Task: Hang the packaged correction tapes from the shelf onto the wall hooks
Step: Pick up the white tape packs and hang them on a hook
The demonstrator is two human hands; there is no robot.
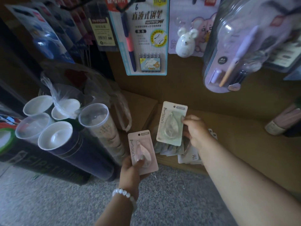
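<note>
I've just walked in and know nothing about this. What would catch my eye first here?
Two hands in the middle, each holding a carded correction tape: the left hand grips a pink pack, the right hand a pale green pack slightly higher. Above them a fountain pen card hangs on the wall, and white-capped tubes stand at the left.

Fountain pen pack (143, 36) hangs above; 5 tubes (55, 136) stand left.

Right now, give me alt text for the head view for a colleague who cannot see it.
A person holds two packaged correction tapes above a brown shelf: the left hand grips a pink pack, the right hand a pale green pack. More packs lie on the shelf beneath; pen packs hang on the wall above.
</note>
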